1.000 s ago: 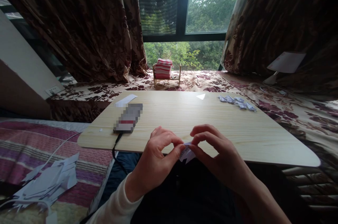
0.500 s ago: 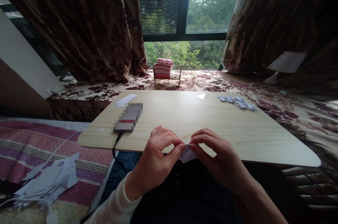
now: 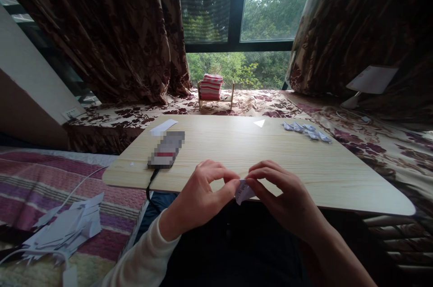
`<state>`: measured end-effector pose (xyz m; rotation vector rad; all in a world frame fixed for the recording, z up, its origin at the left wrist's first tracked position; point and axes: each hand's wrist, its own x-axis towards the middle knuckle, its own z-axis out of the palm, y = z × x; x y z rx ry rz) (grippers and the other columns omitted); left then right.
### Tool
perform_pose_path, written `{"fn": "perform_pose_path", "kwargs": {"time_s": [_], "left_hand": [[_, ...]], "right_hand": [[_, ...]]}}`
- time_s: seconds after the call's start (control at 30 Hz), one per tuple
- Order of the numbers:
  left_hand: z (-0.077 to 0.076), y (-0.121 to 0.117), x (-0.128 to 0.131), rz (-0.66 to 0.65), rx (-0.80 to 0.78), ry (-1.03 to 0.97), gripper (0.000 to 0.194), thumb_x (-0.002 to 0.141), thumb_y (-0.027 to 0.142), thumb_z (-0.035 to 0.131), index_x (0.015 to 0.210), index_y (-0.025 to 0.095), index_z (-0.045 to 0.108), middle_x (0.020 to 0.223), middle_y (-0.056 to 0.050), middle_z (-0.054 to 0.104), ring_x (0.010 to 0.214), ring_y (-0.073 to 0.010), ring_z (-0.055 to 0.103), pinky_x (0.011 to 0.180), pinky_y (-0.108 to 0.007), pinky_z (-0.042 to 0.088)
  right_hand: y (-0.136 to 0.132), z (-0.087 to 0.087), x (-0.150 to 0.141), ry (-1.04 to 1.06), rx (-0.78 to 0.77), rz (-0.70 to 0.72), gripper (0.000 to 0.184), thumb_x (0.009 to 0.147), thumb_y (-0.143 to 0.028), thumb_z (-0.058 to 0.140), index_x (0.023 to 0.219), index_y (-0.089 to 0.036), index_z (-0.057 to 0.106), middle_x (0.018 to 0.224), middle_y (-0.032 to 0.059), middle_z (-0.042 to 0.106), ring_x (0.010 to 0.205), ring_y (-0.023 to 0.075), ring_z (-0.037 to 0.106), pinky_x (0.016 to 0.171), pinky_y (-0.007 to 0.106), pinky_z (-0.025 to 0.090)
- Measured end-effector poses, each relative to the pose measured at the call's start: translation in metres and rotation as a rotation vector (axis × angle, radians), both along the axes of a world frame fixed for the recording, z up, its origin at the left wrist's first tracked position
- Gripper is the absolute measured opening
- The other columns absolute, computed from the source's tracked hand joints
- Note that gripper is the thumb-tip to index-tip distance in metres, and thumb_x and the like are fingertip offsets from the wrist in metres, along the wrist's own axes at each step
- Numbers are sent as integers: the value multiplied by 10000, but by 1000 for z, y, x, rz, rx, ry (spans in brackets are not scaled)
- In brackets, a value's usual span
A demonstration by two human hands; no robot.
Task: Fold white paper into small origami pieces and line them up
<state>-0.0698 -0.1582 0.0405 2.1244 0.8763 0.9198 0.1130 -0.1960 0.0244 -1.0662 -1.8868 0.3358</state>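
My left hand [image 3: 199, 196] and my right hand [image 3: 282, 196] meet over the near edge of a light wooden table [image 3: 304, 169]. Both pinch a small folded piece of white paper [image 3: 243, 191] between thumb and fingers. The paper hangs just in front of the table edge, above my dark lap. Most of it is hidden by my fingertips.
A blurred dark device [image 3: 166, 150] with a black cable lies at the table's left, a white paper strip [image 3: 163, 127] behind it. Several small folded paper pieces [image 3: 307, 130] lie at the far right, a white triangle [image 3: 260, 122] near them. Paper scraps [image 3: 64, 228] lie on the striped blanket at left.
Both hands with the paper have shifted slightly up and right, and the fingers have pressed the paper a little tighter. The view has tilted a bit.
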Motion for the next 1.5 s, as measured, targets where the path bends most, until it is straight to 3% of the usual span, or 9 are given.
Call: {"fn": "perform_pose_path", "kwargs": {"time_s": [0.07,0.13,0.27,0.43,0.6,0.83,0.97,1.2,1.5], "left_hand": [[-1,5,3,-54,-38,19,163,807,204,599,712,177,728,719,-42,685,760,-184,590,766,-307,443],[-8,11,6,-20,-154,-86,182,807,232,602,692,164,726,689,-39,678,716,-174,588,717,-290,440],[-35,16,15,319,-471,-548,266,778,361,645,621,148,674,615,-5,625,678,-147,563,704,-267,432],[-51,11,25,289,-694,-795,234,720,373,709,709,139,710,682,-17,639,749,-146,579,826,-296,426],[-45,6,24,214,-687,-734,225,755,363,680,710,145,706,711,-24,645,807,-166,577,823,-293,419],[-39,4,20,123,-681,-584,226,780,332,649,649,149,669,650,11,590,704,-128,515,705,-243,383],[-37,2,24,187,-631,-595,202,752,317,687,641,148,677,644,13,588,723,-133,513,735,-249,379],[-43,-2,34,236,-669,-765,209,720,325,735,628,153,658,646,14,596,749,-142,528,800,-275,387],[-32,-8,33,175,-652,-710,256,735,349,706,577,161,632,685,-6,634,833,-178,562,825,-278,393]], "right_hand": [[6,0,3,7,8,-1,100,891,-186,547,817,-211,611,821,34,629,781,168,588,701,302,476],[12,-3,7,86,37,-93,79,894,-221,547,889,-216,626,911,47,634,855,178,599,750,311,479],[19,-14,12,295,-57,-346,210,898,-375,535,1000,-221,634,1012,58,643,931,200,605,822,341,460],[16,-24,-3,301,-254,-251,335,894,-479,487,843,-194,657,795,26,657,799,187,610,730,294,459],[18,-17,-8,282,-278,-222,368,884,-446,496,640,-187,589,636,-2,599,652,156,566,636,263,432],[27,-7,-2,293,-270,-170,307,859,-391,537,641,-186,604,626,6,614,632,154,560,621,267,443],[30,-3,-3,324,-276,-125,316,866,-384,532,638,-178,604,629,9,612,639,149,559,615,261,446],[20,-12,-16,442,-193,-124,349,906,-417,481,702,-172,623,700,23,598,682,146,561,639,264,457],[22,-18,-24,492,-155,-167,275,859,-403,568,699,-186,624,666,11,606,651,149,566,616,265,473]]}}
